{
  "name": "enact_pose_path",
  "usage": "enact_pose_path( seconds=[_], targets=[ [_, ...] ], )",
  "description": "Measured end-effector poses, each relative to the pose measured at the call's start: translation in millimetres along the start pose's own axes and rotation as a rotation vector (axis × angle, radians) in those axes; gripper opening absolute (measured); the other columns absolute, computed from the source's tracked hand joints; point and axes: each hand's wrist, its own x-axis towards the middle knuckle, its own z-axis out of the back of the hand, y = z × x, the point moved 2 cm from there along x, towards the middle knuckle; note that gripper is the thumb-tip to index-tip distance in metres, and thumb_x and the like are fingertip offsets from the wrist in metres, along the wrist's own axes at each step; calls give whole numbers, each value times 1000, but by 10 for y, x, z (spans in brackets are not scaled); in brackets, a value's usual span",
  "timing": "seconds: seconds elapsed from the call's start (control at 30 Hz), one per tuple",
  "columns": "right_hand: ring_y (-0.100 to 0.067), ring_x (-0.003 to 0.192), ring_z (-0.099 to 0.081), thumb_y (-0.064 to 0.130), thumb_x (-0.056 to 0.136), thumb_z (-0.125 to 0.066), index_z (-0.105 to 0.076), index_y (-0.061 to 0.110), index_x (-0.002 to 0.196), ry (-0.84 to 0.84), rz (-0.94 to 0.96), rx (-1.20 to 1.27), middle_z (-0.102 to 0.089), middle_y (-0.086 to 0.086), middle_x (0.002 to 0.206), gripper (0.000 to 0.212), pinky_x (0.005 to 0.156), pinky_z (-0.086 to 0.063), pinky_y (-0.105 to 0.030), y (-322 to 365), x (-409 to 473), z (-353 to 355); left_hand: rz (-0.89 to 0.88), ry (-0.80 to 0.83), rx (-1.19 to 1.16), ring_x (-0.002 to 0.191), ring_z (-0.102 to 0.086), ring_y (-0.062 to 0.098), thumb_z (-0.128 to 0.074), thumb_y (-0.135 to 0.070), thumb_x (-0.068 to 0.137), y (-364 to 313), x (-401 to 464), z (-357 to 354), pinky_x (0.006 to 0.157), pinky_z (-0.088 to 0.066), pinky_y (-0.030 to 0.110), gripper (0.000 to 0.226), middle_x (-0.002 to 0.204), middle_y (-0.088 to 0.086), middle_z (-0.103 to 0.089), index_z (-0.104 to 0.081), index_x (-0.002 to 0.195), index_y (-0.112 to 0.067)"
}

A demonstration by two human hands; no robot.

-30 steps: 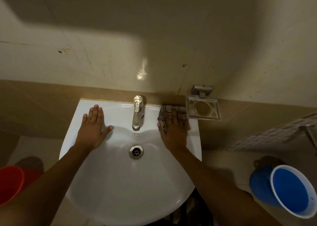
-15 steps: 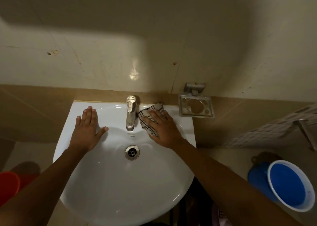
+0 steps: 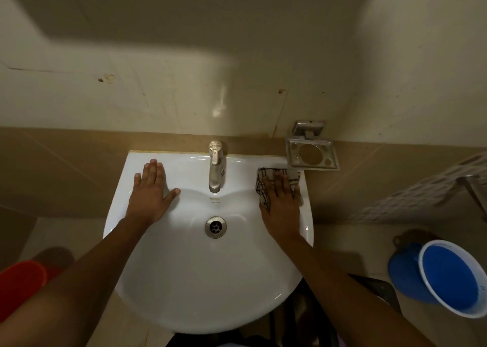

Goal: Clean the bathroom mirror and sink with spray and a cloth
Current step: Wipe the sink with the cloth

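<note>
Currently right hand (image 3: 282,201) lies flat, fingers spread, pressing cloth (image 3: 264,185) onto sink (image 3: 184,280) rim's back right corner, right of tap (image 3: 216,167); left hand (image 3: 150,191) flat, empty, braces left rim.

1. The sink (image 3: 184,288) bowl toward the viewer from the tap (image 3: 216,170) is left pretty much open.
2. The deck left of the tap is taken up by the left hand (image 3: 149,196).
3. Right of the tap, the rim is covered by the right hand (image 3: 283,204) and cloth (image 3: 263,185), and crowded by the metal holder (image 3: 312,155) overhanging the corner.
</note>
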Motion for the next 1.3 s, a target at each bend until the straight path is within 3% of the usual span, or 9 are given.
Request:
enact_pose_path(
  seconds=[0.17,0.3,0.4,0.6,0.77,0.9,1.07,1.3],
  targets=[
    [-27,153,-12,29,99,-46,-22,22,156,107,53,24,-19,-9,164,62,123,-7,-54,470,189,-104,-41,-10,-19,153,7,29,-37,-48,101,46,-18,7,123,1,44,81,164,15,8,1,156,-3],
    [-28,151,-20,37,98,-48,-30,22,154,81,20,52,-28,-11,161,61,123,-10,-54,816,338,-166,-76,-9,3,153,7,29,-35,-46,102,105,-14,2,124,1,42,78,164,15,9,1,156,-3],
    [-25,153,-13,40,99,-44,-22,23,156,99,-22,40,-21,-9,164,64,123,-7,-52,905,251,-229,-131,-14,-8,153,1,30,-38,-41,102,182,0,30,124,-4,42,74,165,16,2,-5,156,-3],
    [-31,153,-13,30,100,-49,-31,10,154,64,-95,123,-20,-16,163,61,121,-15,-55,1206,-50,-319,-192,-5,-27,153,-4,33,-43,-32,101,552,49,128,123,-8,46,71,164,19,-6,-11,155,0],
    [-37,145,-32,23,89,-62,-43,14,149,-11,1,166,-37,-16,156,63,114,-31,-60,1653,-145,-409,-241,17,-26,153,3,24,-39,-43,102,810,74,127,122,2,36,76,165,11,4,-3,156,-5],
    [-32,147,-30,29,91,-62,-44,16,148,21,71,138,-39,-12,155,61,119,-13,-56,2003,94,-529,-282,36,-21,153,4,23,-39,-45,101,873,89,128,124,0,36,77,165,10,6,0,156,-6],
    [-22,152,-17,41,99,-44,-29,22,155,175,161,62,-29,-6,161,61,124,-9,-49,2073,568,-547,-332,67,-28,153,8,22,-36,-46,102,939,119,126,125,0,36,77,165,9,9,3,156,-7],
    [-27,151,-21,41,99,-42,-26,13,155,42,42,-85,-31,-12,160,65,125,0,-41,1966,469,-499,-380,67,-47,153,8,21,-38,-47,101,1007,135,107,124,0,36,79,165,8,9,3,156,-8]
  ],
)
